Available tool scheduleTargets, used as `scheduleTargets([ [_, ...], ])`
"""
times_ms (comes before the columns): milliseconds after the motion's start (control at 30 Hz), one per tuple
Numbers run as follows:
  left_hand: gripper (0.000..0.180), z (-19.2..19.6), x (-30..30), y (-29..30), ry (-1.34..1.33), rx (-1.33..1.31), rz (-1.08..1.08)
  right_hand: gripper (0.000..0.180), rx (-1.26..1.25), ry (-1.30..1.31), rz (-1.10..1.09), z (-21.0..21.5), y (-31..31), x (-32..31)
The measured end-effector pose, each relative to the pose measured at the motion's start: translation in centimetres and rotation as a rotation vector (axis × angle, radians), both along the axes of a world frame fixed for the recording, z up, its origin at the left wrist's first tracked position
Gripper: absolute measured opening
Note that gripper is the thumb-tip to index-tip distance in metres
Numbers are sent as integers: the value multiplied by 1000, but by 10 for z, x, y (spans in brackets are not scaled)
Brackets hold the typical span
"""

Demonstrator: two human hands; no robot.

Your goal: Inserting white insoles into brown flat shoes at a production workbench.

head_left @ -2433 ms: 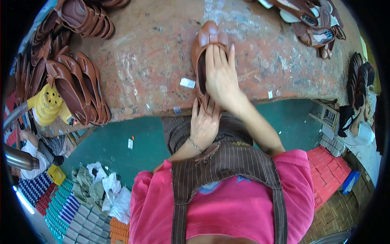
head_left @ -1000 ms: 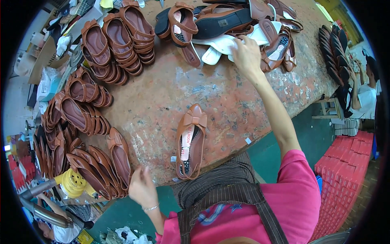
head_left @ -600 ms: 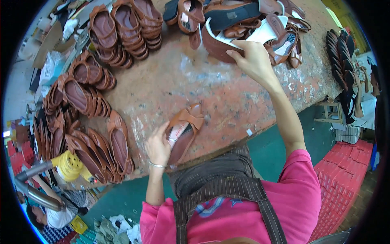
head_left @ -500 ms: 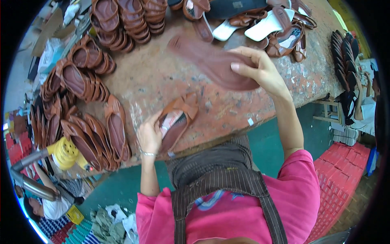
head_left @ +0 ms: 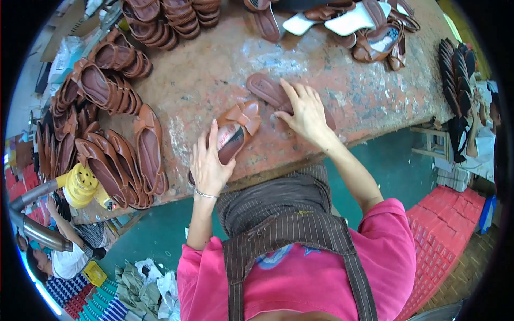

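Note:
In front of me on the table lies a brown flat shoe with a bow on its toe and a pale printed label inside. My left hand rests over its heel end, fingers stretched out and thumb apart, hiding much of that part. To the right, a reddish-brown insole lies flat on the table. Covering its middle is my right hand, with the fingers extended and the thumb spread at the insole's near edge. Only the insole's two ends show around that hand.
Stacked brown shoes crowd the table's left side, with more shoes and white-soled pieces at the back right. A yellow nozzle-like fitting on a metal pipe stands at the left edge. Red crates are piled at the right.
My right hand has come down and leftward, and the insole it held up now lies on the table. My left hand's fingers have straightened over the shoe's heel.

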State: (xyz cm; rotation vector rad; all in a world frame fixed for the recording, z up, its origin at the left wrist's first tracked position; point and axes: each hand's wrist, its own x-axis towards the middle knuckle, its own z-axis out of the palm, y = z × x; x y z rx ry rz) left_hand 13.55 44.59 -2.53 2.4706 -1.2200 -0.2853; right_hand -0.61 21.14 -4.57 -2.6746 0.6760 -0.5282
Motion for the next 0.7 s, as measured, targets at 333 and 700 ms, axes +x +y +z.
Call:
scheduleTargets([
  [333, 75, -5, 73, -21, -411, -61, 352, 55, 688, -184, -180, 18, -47, -26],
  [700, 75, -6, 140, -288, 419, -459, 73, 46, 1650, -634, -245, 13, -89, -45],
])
